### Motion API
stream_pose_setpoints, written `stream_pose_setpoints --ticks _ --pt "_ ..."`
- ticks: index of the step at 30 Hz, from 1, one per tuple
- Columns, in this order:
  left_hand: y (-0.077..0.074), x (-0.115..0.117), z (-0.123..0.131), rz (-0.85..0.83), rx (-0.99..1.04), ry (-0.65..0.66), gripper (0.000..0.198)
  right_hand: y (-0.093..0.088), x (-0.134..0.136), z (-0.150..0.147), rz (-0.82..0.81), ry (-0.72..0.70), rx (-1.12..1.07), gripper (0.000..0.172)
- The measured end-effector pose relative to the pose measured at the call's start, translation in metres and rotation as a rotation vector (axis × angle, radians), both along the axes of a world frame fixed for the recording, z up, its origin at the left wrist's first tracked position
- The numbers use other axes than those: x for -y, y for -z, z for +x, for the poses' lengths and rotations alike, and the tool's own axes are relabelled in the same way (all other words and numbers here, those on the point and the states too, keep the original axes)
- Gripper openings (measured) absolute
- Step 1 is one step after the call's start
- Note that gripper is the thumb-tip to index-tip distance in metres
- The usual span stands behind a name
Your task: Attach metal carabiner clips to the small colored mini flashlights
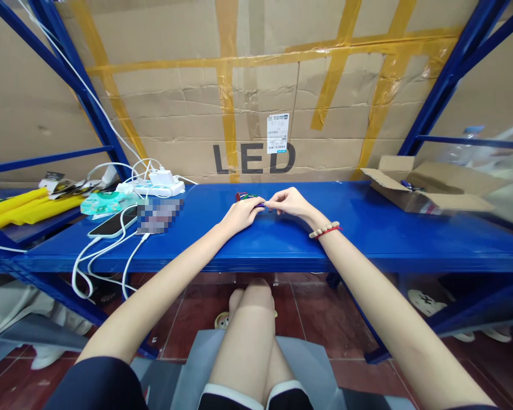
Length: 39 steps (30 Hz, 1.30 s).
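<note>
Slim, shiny pieces in red, green and blue (248, 196) lie at the middle of the blue table, too small to name for sure. My left hand (241, 214) rests on the tabletop with its fingers closed over them, hiding part of them. A narrow blue end (260, 205) pokes out from its fingertips toward the right. My right hand (294, 203) is beside it, thumb and fingers pinched at that end. What the pinch itself holds is hidden. A beaded bracelet and a red cord circle my right wrist.
An open cardboard box (427, 185) with small items in it stands at the right. To the left are two phones, one a white-edged phone (115, 221), cables, a power strip (160, 187), a green packet (106, 203) and yellow packages (38, 208). A large taped carton (188, 114) stands behind.
</note>
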<state>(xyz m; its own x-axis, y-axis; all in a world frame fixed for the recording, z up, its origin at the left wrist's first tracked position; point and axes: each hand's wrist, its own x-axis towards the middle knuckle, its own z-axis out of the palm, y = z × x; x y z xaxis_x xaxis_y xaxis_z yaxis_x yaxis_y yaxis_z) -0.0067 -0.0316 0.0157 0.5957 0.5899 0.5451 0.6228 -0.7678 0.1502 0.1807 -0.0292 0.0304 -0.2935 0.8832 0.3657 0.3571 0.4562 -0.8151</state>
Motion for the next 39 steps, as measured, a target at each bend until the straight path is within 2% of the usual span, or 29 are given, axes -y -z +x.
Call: stream_pose_setpoints --ticks 16,39 --pt "0.0012 -0.0020 0.0020 -0.046 0.002 -0.031 0.024 0.0056 -0.0067 0.0002 -0.037 -0.024 -0.054 0.048" --pt "0.0000 0.0001 0.0029 -0.030 -0.006 -0.038 0.024 0.0014 -0.0023 -0.0003 -0.058 -0.013 -0.038 0.050"
